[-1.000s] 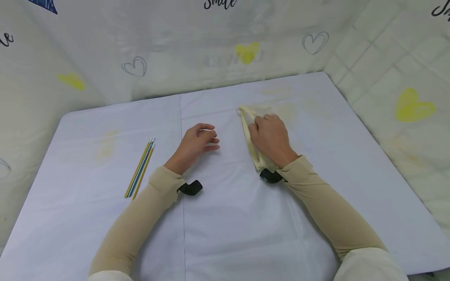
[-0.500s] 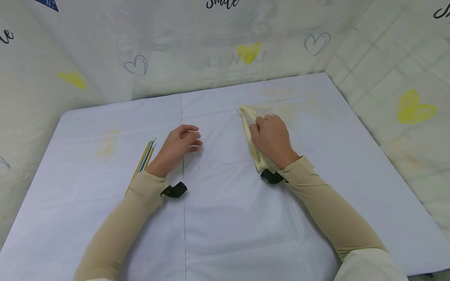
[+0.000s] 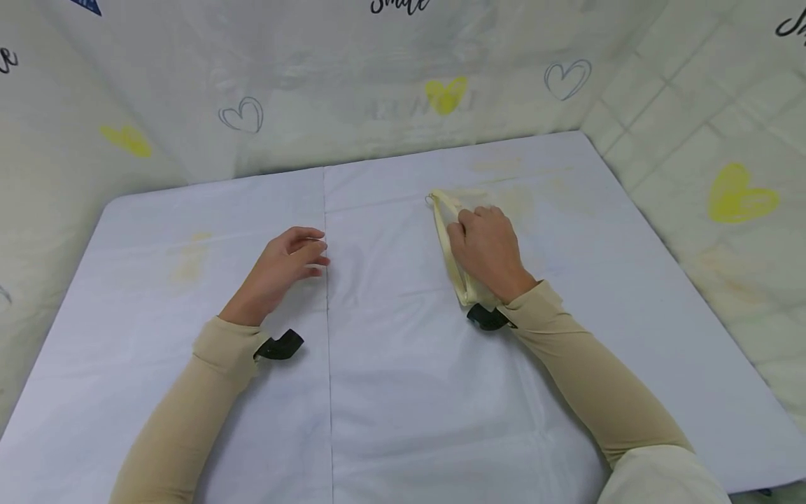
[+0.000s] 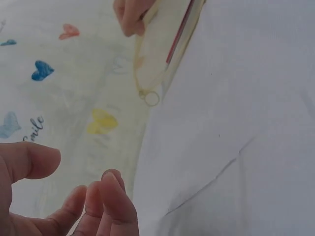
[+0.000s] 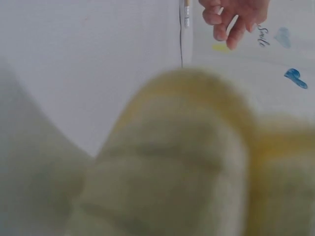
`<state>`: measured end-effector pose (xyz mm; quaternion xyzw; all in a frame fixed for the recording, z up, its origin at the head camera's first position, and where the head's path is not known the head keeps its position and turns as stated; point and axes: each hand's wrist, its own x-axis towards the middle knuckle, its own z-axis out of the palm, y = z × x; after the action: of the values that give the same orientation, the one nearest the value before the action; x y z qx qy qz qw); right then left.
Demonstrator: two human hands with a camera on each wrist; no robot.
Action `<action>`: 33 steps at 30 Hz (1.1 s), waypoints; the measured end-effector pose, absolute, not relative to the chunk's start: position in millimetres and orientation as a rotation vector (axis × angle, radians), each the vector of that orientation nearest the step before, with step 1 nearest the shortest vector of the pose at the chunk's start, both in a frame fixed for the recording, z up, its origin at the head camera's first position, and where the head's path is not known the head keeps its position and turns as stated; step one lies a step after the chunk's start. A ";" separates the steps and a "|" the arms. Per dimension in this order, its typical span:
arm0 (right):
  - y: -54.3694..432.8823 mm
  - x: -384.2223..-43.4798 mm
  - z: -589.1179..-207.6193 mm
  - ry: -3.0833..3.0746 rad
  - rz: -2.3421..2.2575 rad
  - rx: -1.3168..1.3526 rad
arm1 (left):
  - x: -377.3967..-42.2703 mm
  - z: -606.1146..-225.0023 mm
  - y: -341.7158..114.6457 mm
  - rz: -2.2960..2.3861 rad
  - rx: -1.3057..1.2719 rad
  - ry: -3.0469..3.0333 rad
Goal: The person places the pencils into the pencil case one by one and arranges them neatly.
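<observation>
My right hand (image 3: pixel 485 241) grips the upper edge of a pale yellow zip pouch (image 3: pixel 446 253), which stands partly open on the table. A metal ring (image 4: pixel 152 99) hangs at the far end of its zip, and a dark red pencil (image 4: pixel 179 32) shows in the opening in the left wrist view. Blurred pouch fabric (image 5: pixel 167 162) fills much of the right wrist view. My left hand (image 3: pixel 277 269) hovers left of the table seam, fingers loosely bent and holding nothing. Behind it a pencil end (image 5: pixel 187 15) shows in the right wrist view; the head view hides it beneath the left arm.
A white cloth with a seam covers the table (image 3: pixel 403 392). A pale sheet (image 3: pixel 327 84) printed with hearts and lettering hangs at the back and sides. Black wrist cameras (image 3: pixel 281 345) sit under both cuffs.
My left hand has moved left, away from the pouch, and its arm now covers the pencils that lay in sight at the left. The right hand and pouch have stayed in place.
</observation>
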<state>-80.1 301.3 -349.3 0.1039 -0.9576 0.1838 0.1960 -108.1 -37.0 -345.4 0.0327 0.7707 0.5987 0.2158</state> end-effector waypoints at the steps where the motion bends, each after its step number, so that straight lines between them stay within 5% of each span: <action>1: 301.9 -79.9 -349.3 -2.682 0.517 0.291 | -107.8 -344.8 -39.0 1.654 0.095 2.141; 33: 311.5 -76.4 -348.7 -2.625 0.500 0.316 | -95.4 -347.9 -80.2 1.509 0.157 2.204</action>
<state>-76.4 311.5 -348.7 0.1145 -0.9508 0.1812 0.2235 -95.4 -80.2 -347.9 0.0571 0.8014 0.5487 0.2310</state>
